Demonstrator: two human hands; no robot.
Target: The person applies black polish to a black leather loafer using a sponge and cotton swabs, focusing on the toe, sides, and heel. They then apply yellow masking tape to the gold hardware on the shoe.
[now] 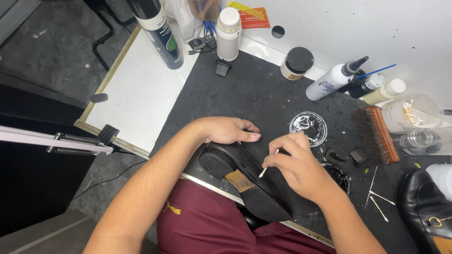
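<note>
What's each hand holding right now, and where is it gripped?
Right hand pinches a cotton swab at its upper end. Left hand steadies the black shoe at its heel.
</note>
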